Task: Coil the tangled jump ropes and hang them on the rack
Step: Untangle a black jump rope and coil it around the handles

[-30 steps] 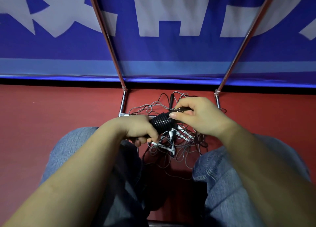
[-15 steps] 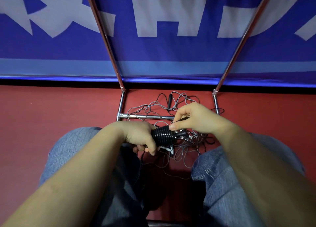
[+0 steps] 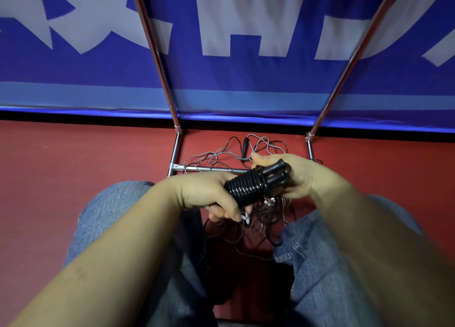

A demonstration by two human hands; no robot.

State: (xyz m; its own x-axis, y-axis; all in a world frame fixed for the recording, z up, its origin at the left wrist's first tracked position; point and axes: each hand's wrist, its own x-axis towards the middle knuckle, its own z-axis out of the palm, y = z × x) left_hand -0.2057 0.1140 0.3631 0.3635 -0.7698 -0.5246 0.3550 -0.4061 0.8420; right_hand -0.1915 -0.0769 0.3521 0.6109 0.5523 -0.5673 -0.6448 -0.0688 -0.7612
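A black jump rope (image 3: 248,186), wound in tight turns around its two handles, is held between both hands above my knees. My left hand (image 3: 209,193) grips the wound end from the left. My right hand (image 3: 293,176) cups the handle ends, which stick out toward the upper right. Below and behind the hands a tangle of thin grey and dark ropes (image 3: 221,159) lies on the red floor, with one black handle (image 3: 245,145) among them. The metal rack (image 3: 177,166) stands ahead, its base bar on the floor and two poles rising.
A blue banner with pale lettering (image 3: 246,68) hangs behind the rack. My jeans-clad knees (image 3: 118,208) frame the tangle on both sides. Red floor (image 3: 73,159) spreads to the left and right of the rack.
The wound rope has tilted up toward the right. My right hand has shifted from pinching the rope at the bundle's tip to cupping the handle ends.
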